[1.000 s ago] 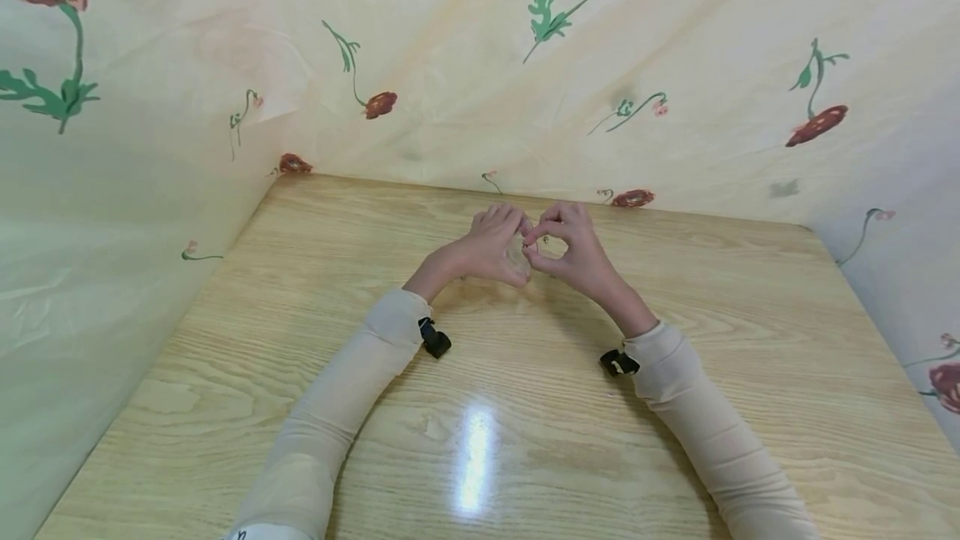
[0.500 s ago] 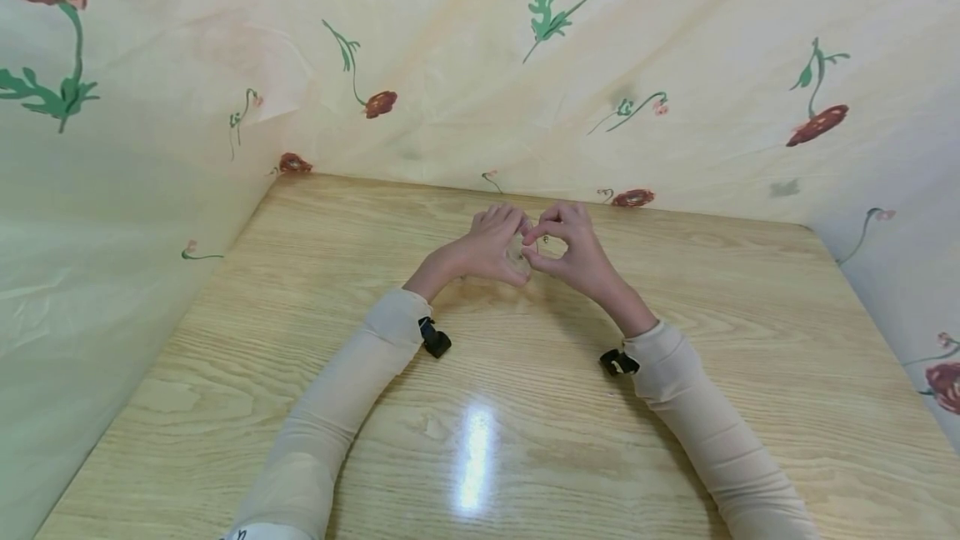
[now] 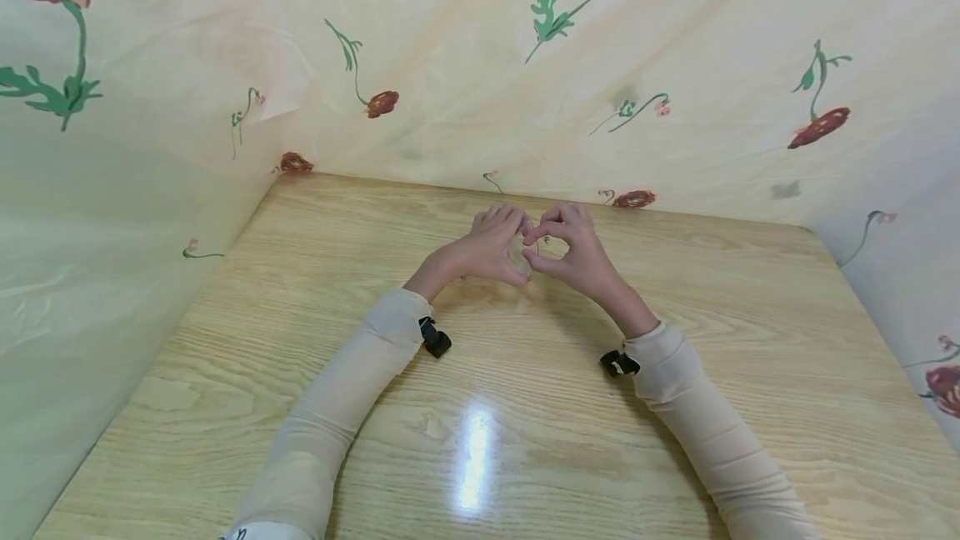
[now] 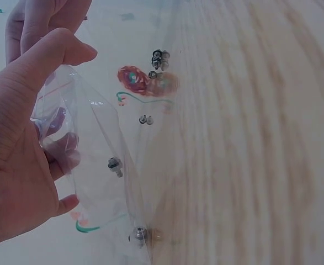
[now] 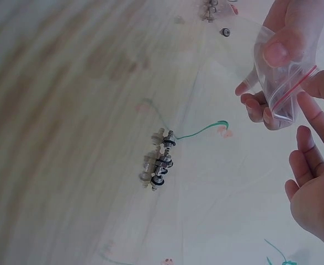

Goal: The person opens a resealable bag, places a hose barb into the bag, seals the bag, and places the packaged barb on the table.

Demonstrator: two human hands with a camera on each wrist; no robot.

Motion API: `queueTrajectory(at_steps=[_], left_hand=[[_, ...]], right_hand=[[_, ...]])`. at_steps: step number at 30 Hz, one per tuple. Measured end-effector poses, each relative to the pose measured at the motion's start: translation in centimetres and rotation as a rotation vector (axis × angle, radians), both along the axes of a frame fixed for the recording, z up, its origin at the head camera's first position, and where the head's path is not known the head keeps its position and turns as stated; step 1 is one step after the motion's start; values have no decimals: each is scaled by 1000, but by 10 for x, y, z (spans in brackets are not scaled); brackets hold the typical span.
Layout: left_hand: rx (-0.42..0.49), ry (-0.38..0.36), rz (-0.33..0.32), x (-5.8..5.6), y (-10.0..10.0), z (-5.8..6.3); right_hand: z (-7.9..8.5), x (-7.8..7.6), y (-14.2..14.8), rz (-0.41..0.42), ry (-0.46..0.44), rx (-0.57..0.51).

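1. In the head view, left of centre, one left hand (image 3: 486,247) grips the bag, its pose unchanged over the last second.
2. One clear bag (image 4: 98,132) with one red stripe sits mid-frame between the two hands; in the left wrist view one metal fitting (image 4: 115,164) shows within its outline — inside or behind, I cannot tell.
3. Right of centre, one right hand (image 3: 581,252) has thumb and forefinger slightly apart, nothing between them; a second ago they pinched a small dark piece.
4. In the right wrist view, a middle cluster of loose fittings (image 5: 163,161) counts at least three — mirrored shapes blur the tally — with a single dark piece (image 5: 224,32) near the top.
5. Two black wrist straps (image 3: 435,338) show above the table (image 3: 555,457).
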State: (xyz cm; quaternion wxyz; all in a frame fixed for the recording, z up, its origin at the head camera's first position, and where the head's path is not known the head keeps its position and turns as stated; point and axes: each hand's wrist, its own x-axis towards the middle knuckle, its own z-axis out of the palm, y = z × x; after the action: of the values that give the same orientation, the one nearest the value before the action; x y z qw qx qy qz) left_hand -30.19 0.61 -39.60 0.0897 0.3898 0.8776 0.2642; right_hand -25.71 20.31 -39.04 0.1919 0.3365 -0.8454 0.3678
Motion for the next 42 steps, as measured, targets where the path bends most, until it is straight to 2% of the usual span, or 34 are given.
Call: queueTrajectory(at_steps=[11,18,27,34,42], left_hand=[[-3,6,4,0,-1,-1],[13,17,11,-1,-1,-1],[8,19,15,0,-2,-3],[1,39,29,-2,-1,-4],[7,14,23,-3,-3,-4]], right_hand=[[-2,-2,2,-8,12,2],[2,-3,7,-16,-21,19],[9,-4,14,-16,-63,54],[14,-4,20,-29,-53,98],[11,-3,31,-33,-83,149]])
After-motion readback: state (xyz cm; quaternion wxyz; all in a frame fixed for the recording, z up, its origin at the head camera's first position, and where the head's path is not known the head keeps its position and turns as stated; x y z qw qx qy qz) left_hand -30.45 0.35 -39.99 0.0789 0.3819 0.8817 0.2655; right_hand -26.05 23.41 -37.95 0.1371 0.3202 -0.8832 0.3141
